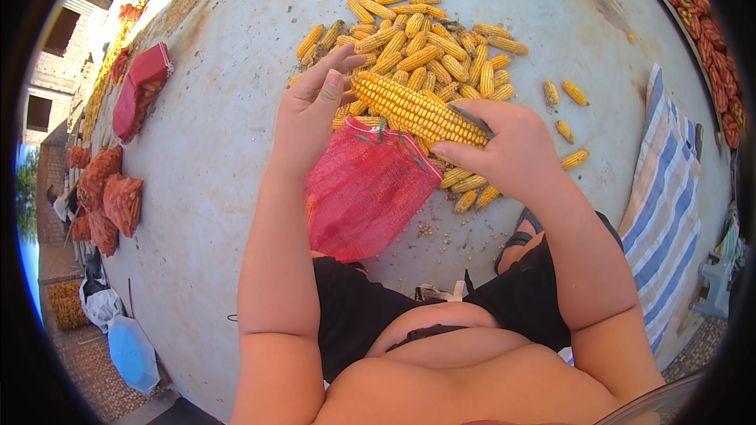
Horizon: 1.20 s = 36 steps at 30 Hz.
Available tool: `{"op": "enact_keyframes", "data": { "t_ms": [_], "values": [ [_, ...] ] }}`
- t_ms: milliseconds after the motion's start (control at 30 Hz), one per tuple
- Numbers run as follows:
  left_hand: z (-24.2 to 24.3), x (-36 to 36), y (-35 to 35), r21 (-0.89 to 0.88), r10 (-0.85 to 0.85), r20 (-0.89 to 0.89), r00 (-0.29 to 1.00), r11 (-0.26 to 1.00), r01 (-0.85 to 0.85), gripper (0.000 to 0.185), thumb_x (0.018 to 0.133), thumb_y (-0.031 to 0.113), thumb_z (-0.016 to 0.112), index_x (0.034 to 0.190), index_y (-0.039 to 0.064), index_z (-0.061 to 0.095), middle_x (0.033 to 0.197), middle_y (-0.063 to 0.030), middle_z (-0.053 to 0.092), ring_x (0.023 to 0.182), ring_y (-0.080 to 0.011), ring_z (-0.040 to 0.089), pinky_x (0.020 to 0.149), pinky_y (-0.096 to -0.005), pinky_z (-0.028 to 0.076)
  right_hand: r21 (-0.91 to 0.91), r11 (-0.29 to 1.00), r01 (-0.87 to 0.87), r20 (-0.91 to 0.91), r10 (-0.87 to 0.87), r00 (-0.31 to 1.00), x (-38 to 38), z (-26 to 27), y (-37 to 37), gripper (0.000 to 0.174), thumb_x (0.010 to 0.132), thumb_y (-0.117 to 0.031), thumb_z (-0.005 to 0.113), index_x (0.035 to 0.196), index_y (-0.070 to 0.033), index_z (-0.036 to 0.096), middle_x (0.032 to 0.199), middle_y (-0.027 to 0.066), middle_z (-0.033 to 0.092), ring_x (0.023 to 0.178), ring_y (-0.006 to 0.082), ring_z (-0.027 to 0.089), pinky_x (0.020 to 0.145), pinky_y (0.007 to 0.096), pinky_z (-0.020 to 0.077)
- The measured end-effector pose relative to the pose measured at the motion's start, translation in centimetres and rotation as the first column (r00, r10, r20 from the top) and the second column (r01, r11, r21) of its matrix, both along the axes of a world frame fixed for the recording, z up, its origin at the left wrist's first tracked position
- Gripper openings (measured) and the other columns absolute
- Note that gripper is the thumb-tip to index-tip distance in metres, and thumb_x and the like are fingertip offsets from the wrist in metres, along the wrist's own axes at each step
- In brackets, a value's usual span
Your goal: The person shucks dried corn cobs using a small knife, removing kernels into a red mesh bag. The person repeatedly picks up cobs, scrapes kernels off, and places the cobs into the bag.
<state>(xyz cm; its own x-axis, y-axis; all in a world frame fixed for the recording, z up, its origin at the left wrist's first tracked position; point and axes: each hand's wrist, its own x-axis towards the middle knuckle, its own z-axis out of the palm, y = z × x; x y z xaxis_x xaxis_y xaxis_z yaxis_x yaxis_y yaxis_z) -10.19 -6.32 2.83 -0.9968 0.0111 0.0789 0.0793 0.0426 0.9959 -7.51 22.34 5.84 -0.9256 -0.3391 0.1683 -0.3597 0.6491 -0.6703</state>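
My right hand (512, 144) grips a large yellow corn cob (416, 107) by its right end, thumb below and fingers above. Something dark lies along its fingers at the cob. At the cob's other end, my left hand (314, 107) has its fingers apart; whether they touch the tip is hard to tell. Beneath the cob is a red mesh bag (366, 195), its white-edged mouth with green ties towards the pile. A heap of husked corn cobs (422, 56) spreads on the concrete floor (236, 47) beyond my hands.
Loose cobs (574, 92) lie right of the heap, near a blue-and-white striped sheet (661, 212). Filled mesh bags (103, 195) and a red bag (140, 91) stand at left. A blue umbrella (133, 354) is lower left. More corn bags (703, 29) line the upper right.
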Motion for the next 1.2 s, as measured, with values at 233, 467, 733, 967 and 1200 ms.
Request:
{"op": "enact_keyframes", "data": {
  "t_ms": [233,467,733,967,1200],
  "values": [
    [-0.8,0.4,0.0,0.067,-0.076,-0.004,0.997,0.995,0.076,0.028,0.108,0.017,0.068,0.127,-0.002,0.075,0.126,-0.0117,0.075,0.105,-0.0163,0.070,0.087,-0.0327,0.059,-0.026,0.999,-0.037,0.024,0.037,0.999,-0.1,-0.3,0.0,0.062,0.078,-0.038,0.094,0.122,0.002,0.076,0.102,0.0197,0.078,0.091,0.0302,0.076,0.082,0.0377,0.0575],
    [-1.3,0.7,0.6,0.069,0.020,-0.001,1.000,0.997,-0.020,0.012,0.104,0.008,0.071,0.108,0.000,0.079,0.115,-0.0083,0.080,0.090,-0.0086,0.067,0.077,-0.0256,0.055,0.015,1.000,-0.023,-0.055,0.024,0.998,0.8,-1.1,-0.4,0.056,0.081,-0.048,0.087,0.118,-0.006,0.079,0.099,0.0144,0.078,0.091,0.0341,0.075,0.080,0.0431,0.0587],
    [-1.0,0.4,-0.1,0.099,0.237,0.039,0.971,0.966,-0.240,0.017,0.109,0.019,0.067,0.104,0.004,0.071,0.102,-0.0057,0.078,0.076,-0.0069,0.064,0.069,-0.0250,0.051,0.008,0.998,-0.065,-0.114,0.065,0.991,0.6,-1.0,-0.9,0.056,0.078,-0.041,0.092,0.118,-0.005,0.079,0.103,0.0156,0.079,0.090,0.0331,0.076,0.079,0.0403,0.0591],
    [-1.2,-0.9,-3.9,0.279,0.620,0.208,0.756,0.703,-0.654,0.032,0.105,0.036,0.074,0.108,0.006,0.066,0.103,-0.0067,0.073,0.070,-0.0106,0.061,0.069,-0.0289,0.052,-0.040,0.999,-0.031,-0.199,0.022,0.980,0.9,-0.9,-0.8,0.058,0.076,-0.037,0.095,0.121,-0.005,0.078,0.104,0.0174,0.079,0.088,0.0308,0.076,0.078,0.0382,0.0590],
    [-5.7,-2.0,-8.9,-0.207,0.845,-0.081,0.529,0.505,-0.838,0.039,0.105,0.031,0.074,0.130,0.005,0.059,0.128,-0.0122,0.073,0.104,-0.0210,0.074,0.086,-0.0372,0.056,-0.123,0.992,-0.007,-0.238,-0.022,0.971,0.9,-1.0,-1.2,0.057,0.076,-0.036,0.095,0.121,-0.004,0.079,0.102,0.0170,0.079,0.086,0.0313,0.075,0.077,0.0385,0.0588]
  ]
}}
